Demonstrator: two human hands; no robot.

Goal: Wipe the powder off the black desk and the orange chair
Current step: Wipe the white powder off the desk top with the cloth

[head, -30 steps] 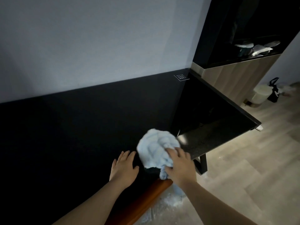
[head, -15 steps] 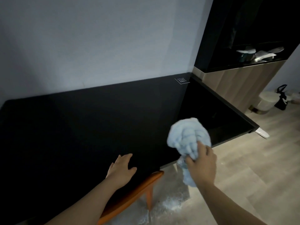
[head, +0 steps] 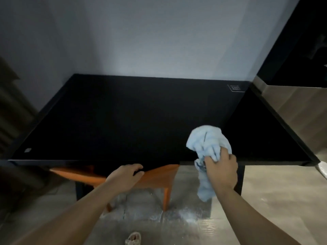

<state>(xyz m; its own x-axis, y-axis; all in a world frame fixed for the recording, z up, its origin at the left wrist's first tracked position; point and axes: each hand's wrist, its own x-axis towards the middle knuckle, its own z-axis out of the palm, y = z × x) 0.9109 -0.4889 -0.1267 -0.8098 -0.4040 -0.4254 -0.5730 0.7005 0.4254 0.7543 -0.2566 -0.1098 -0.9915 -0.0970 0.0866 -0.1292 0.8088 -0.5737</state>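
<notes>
The black desk (head: pixel 132 117) fills the middle of the view, its top dark and bare. Under its front edge sits the orange chair (head: pixel 159 175), mostly tucked beneath the desk. My right hand (head: pixel 222 171) is closed around a crumpled light blue cloth (head: pixel 206 140), held at the desk's front right edge, with one end of the cloth hanging below the hand. My left hand (head: pixel 126 176) rests on the desk's front edge above the chair, fingers curled and holding nothing. White powder (head: pixel 187 216) lies scattered on the floor below the desk.
A clear plastic sheet (head: pixel 178 225) covers the floor under the desk. A wooden cabinet (head: pixel 290 110) stands against the desk's right side. A grey wall (head: pixel 141 41) backs the desk. A sandalled foot (head: pixel 133 239) shows at the bottom edge.
The view has swung left and pulled back, so the whole desk now shows. My right hand has carried the cloth from the desk top to its front right edge. My left hand stays at the front edge.
</notes>
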